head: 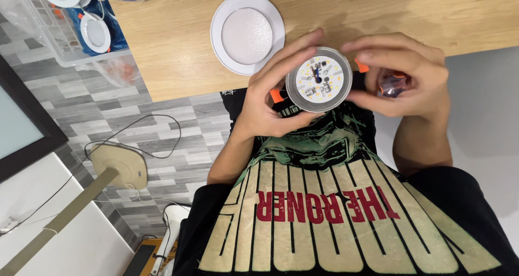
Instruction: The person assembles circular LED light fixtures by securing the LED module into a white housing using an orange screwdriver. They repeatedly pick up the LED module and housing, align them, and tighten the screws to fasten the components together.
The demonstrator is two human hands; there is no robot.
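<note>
I'm in a black short-sleeved T-shirt point(346, 222). Cream block stripes, red lettering, green graphic on chest. Forearms bare, lower centre of frame.

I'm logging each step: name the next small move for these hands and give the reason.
Probably set the round lamp body down on the wooden table. Both the left hand and the right hand hold it in the air with its circuit disc exposed, and the white cover lies apart on the table.

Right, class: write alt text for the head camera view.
Two hands hold a round lamp housing, circuit board showing; the left hand cups it, the right hand pinches its edge. A white round diffuser cover lies on the wooden table.
</note>
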